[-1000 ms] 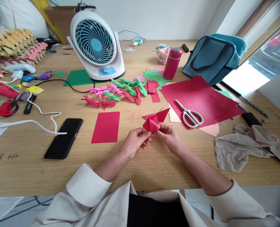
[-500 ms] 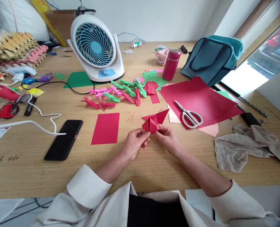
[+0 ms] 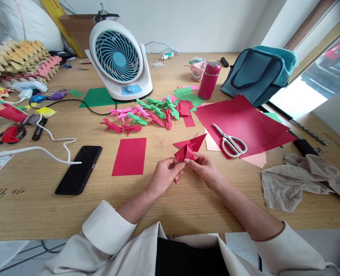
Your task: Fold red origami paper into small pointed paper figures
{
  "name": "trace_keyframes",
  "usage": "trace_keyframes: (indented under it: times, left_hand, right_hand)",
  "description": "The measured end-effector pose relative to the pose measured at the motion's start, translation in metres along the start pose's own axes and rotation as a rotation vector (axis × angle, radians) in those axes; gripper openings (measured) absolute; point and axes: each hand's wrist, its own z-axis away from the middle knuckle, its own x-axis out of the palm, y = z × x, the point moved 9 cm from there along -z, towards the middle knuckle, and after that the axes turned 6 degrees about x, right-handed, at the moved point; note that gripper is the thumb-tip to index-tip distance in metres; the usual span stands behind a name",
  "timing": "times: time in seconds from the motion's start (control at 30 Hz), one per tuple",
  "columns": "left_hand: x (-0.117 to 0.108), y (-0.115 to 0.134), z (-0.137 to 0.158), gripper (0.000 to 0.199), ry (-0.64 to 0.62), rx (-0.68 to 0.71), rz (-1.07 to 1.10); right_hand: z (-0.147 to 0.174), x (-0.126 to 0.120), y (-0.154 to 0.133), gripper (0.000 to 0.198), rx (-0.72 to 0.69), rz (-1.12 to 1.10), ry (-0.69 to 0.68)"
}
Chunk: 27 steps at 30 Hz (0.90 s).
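Both of my hands pinch a small folded piece of red paper (image 3: 186, 152) above the table's front part. My left hand (image 3: 166, 173) grips its lower left edge between thumb and fingers. On the lower right edge, the thumb and fingers of my right hand (image 3: 206, 168) are closed, the two thumbs nearly touching. Behind the fold a pointed red paper piece (image 3: 197, 142) shows; whether it joins the held paper I cannot tell. To the left lies a stack of red paper rectangles (image 3: 129, 156). Several folded red, pink and green paper figures (image 3: 143, 112) lie farther back.
White-handled scissors (image 3: 233, 145) rest on large red sheets (image 3: 244, 119) at the right. A black phone (image 3: 78, 170) lies left, with a white cable across it. Behind stand a fan (image 3: 118, 61), a red flask (image 3: 209, 80) and a teal bag (image 3: 259, 74). A crumpled cloth (image 3: 296, 180) is far right.
My right thumb has shifted left along the folded paper, closer to my left thumb. The held fold has turned slightly. The whole view has moved a little.
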Motion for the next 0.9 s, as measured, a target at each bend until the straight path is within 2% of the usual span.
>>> trace_keyframes:
  times: [0.23,0.43,0.57,0.9]
  left_hand:
    - [0.000,0.001,-0.002,0.036,-0.030,0.066,-0.062]
    - [0.007,0.001,0.000,0.039,-0.076,0.020,0.054]
    - [0.007,0.004,0.001,0.039,-0.072,0.023,0.075]
    - [0.008,0.002,0.001,0.036,-0.060,0.010,0.096]
  right_hand:
    - [0.001,0.002,0.003,0.030,0.041,-0.053,-0.004]
    - [0.001,-0.010,0.013,0.033,0.151,-0.190,0.096]
    - [-0.001,-0.009,0.017,0.033,0.173,-0.274,0.061]
    - [0.004,-0.002,0.007,0.034,0.132,-0.127,0.072]
